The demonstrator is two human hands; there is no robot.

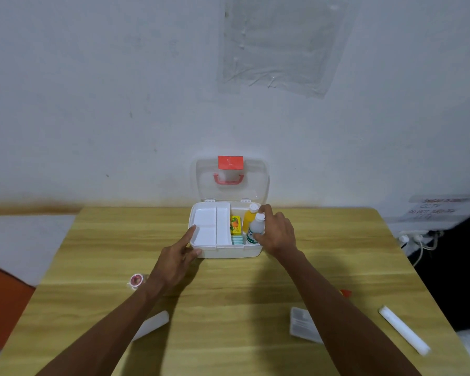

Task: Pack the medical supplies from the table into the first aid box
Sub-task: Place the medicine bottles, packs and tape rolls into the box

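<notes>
The white first aid box (228,252) stands open at the far middle of the wooden table (228,294), its clear lid (232,180) leaning on the wall. A white inner tray (209,226) fills its left half. In the right half lie a yellow carton (235,225), a yellow bottle (249,218) and teal packets (238,240). My right hand (276,232) grips a white bottle (256,228) inside the box's right side. My left hand (177,256) holds the box's front left corner, forefinger on the rim.
On the table lie a tape roll (136,280) at the left, a white tube (154,324) under my left forearm, a flat white packet (303,324), a long white roll (403,329) at the right and a small red item (345,293). Cables (418,240) hang off the right.
</notes>
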